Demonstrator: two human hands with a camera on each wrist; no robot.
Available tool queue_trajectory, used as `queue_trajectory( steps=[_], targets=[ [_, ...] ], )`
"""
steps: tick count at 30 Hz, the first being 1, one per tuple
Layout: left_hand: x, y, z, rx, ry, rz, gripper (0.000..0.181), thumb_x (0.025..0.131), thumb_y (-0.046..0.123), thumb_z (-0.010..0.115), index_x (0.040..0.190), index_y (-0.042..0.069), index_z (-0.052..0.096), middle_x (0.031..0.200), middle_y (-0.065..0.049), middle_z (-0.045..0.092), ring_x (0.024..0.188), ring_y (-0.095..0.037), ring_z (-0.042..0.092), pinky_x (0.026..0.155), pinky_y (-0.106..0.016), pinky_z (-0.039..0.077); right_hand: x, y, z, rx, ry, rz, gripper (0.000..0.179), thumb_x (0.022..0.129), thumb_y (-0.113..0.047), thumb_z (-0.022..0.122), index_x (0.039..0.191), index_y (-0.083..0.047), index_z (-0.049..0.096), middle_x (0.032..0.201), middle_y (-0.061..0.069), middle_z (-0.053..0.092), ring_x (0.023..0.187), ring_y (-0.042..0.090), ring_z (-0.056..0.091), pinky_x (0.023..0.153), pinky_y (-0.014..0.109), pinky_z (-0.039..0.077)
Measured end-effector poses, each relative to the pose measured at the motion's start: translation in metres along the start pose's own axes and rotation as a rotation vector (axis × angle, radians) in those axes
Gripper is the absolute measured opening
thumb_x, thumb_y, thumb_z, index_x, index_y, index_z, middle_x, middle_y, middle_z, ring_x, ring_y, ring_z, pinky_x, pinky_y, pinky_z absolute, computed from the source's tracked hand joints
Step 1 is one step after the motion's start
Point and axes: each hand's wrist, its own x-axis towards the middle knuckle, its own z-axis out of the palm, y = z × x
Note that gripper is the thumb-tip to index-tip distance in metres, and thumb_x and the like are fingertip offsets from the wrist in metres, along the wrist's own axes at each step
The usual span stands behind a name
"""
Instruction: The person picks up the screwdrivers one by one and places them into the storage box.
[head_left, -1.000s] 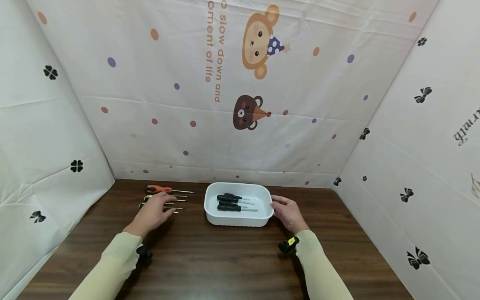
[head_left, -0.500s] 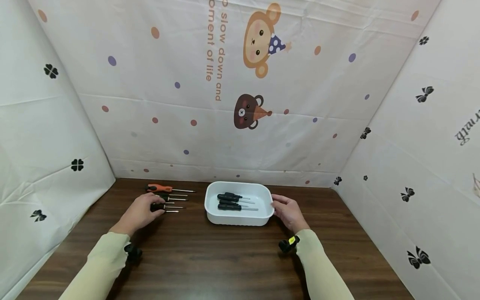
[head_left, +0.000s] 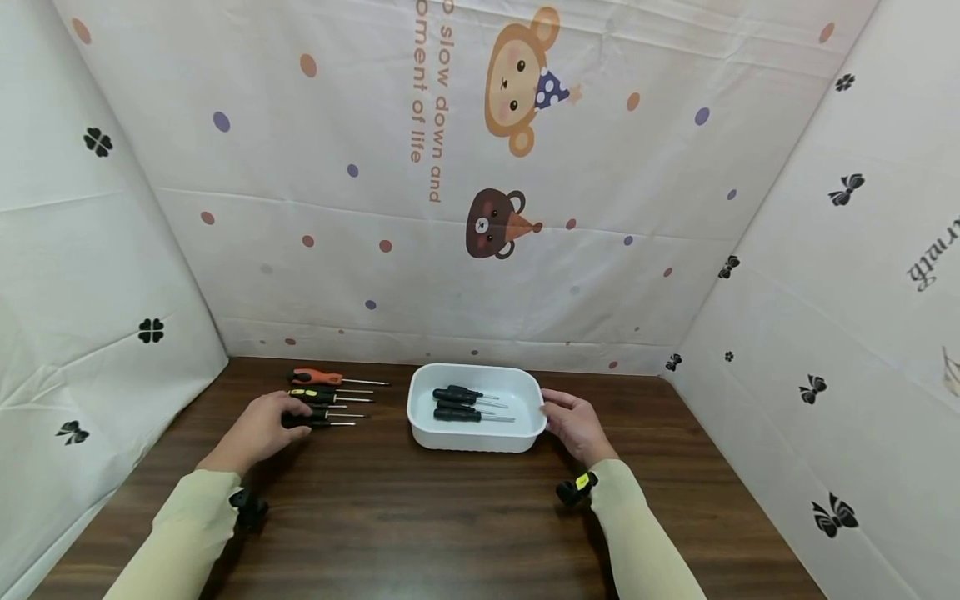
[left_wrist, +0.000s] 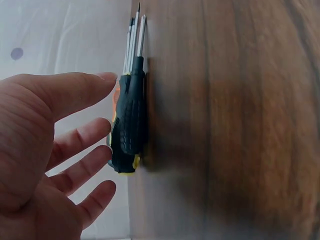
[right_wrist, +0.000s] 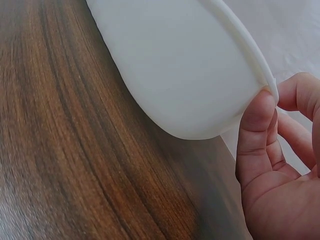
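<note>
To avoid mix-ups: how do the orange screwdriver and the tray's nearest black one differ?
The orange screwdriver lies on the table; the black screwdriver lies in the tray. The orange screwdriver's handle mixes orange and black; the black one's looks all black. Both have shafts pointing right.

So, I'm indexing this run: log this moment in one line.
left hand: beside tabletop screwdrivers, thumb and fingers apart | right hand: pinches white tray by its rim | inside tray: black-handled screwdrivers
</note>
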Motion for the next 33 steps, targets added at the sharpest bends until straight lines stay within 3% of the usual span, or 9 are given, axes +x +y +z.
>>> queue_trajectory(
  steps=[12, 20, 33],
  targets=[
    [-0.0039, -0.0051, -0.0023, -0.004, -0.038, -0.056, 0.017, 0.082, 0.01, 0.083, 0.097, 0.005, 0.078, 0.096, -0.012, 0.07, 0.091, -0.033, 0.067, 0.082, -0.054, 0.055, 0.0003, -0.0001, -0.0013, 0.005, -0.011, -0.003, 0.045, 0.096, -0.002, 0.067, 0.14, 0.004, 0.059, 0.129, 0.019, 0.069, 0.08, 0.012, 0.069, 0.073, 0.024, 0.06],
    [-0.0029, -0.0081, -0.0009, -0.004, -0.042, -0.071, 0.015, 0.081, 0.008, 0.083, 0.095, 0.006, 0.078, 0.094, -0.008, 0.068, 0.083, -0.022, 0.06, 0.074, -0.044, 0.052, -0.0002, -0.0008, -0.0004, 0.008, -0.014, 0.001, 0.045, 0.096, 0.0, 0.066, 0.14, 0.005, 0.058, 0.125, 0.018, 0.071, 0.079, 0.013, 0.068, 0.071, 0.024, 0.06],
    [0.002, -0.0083, 0.0035, 0.017, -0.086, -0.095, 0.014, 0.083, 0.005, 0.081, 0.096, 0.005, 0.079, 0.098, -0.011, 0.07, 0.085, -0.024, 0.063, 0.077, -0.048, 0.055, -0.0003, -0.0023, -0.0001, 0.011, -0.016, 0.009, 0.045, 0.096, -0.001, 0.066, 0.14, 0.005, 0.059, 0.131, 0.022, 0.068, 0.081, 0.013, 0.069, 0.072, 0.024, 0.06]
  ],
)
